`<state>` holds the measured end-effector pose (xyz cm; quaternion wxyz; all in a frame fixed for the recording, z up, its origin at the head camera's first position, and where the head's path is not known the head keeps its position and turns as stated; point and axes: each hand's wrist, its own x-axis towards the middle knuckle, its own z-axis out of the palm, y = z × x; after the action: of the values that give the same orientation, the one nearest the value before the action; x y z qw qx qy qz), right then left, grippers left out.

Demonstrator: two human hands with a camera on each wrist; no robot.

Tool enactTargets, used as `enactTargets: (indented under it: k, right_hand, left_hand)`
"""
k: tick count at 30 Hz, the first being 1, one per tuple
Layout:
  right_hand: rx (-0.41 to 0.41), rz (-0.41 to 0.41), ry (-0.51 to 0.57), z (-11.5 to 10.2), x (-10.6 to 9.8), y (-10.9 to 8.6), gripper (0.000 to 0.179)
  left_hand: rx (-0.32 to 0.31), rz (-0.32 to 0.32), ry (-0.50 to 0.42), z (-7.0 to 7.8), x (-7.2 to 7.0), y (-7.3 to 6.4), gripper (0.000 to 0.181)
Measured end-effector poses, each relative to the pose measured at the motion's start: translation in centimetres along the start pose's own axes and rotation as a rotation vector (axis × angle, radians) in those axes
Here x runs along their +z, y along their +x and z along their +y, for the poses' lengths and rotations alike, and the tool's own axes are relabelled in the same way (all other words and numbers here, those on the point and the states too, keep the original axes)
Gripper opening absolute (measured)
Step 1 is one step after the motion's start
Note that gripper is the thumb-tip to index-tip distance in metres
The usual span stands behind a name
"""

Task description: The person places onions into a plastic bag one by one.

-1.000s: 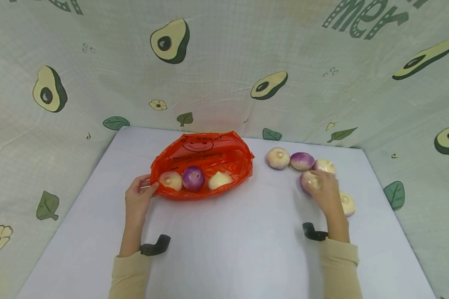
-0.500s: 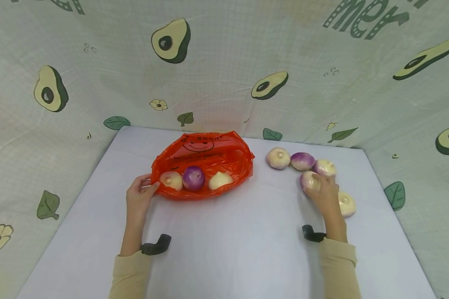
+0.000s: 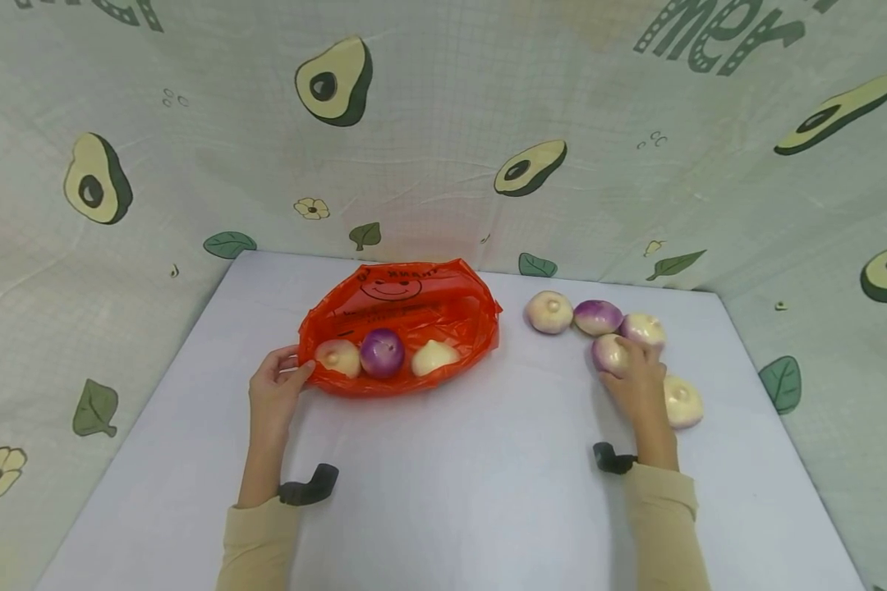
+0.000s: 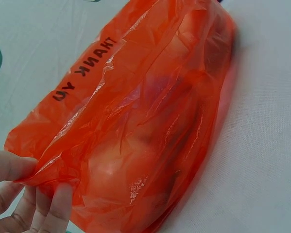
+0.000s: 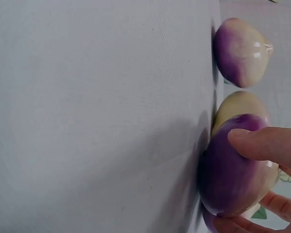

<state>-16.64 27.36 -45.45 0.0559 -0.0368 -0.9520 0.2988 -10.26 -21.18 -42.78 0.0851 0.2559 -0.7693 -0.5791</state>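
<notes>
Fingers of the left hand pinch the rim of a red plastic bag at its left end. The bag lies on the white surface, mouth gaping toward the person, and shows a printed smiling face and dark lettering. Inside sit three bulbs in a row: a pale bulb nearest the left hand, a purple bulb in the middle, and a cream bulb to the right.

The right hand grips a purple-and-white bulb, thumb on its purple flank and other fingers round the opposite side; whether it touches the surface cannot be told. Behind it stand a whitish bulb, a violet bulb and a glossy bulb; a yellowish bulb rests just beside the hand.
</notes>
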Motion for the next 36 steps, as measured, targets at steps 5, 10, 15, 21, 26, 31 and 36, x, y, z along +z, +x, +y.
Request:
enactTargets:
  k: [5,10,15,21,26,31,36]
  right_hand:
    - [0.011,0.035,0.005,0.1,0.1,0.2,0.063]
    - [0.011,0.039,-0.007,-0.1,-0.1,0.2,0.063]
    - [0.017,0.008,-0.004,-0.5,-0.4,0.1,0.062]
    - [0.02,-0.035,0.001,-0.4,-0.6,0.0,0.061]
    - [0.017,-0.055,0.017,-0.7,-0.6,-0.2,0.062]
    - [0.009,-0.055,0.028,-1.1,-0.5,-0.6,0.064]
    - [0.017,-0.057,0.039,-1.1,-0.3,-1.0,0.064]
  left_hand:
    - [-0.001,-0.003,-0.013,0.0,0.1,0.0,0.037]
    - [0.001,-0.002,-0.01,0.0,0.2,0.0,0.037]
    - [0.0,-0.004,-0.007,0.0,0.1,0.0,0.036]
    - [0.004,-0.008,-0.009,0.2,0.1,-0.1,0.036]
    - [0.006,-0.011,-0.028,0.3,0.0,-0.1,0.036]
    - [0.024,-0.008,-0.032,0.2,0.1,-0.1,0.037]
    - [0.035,0.007,-0.036,0.1,0.2,-0.1,0.037]
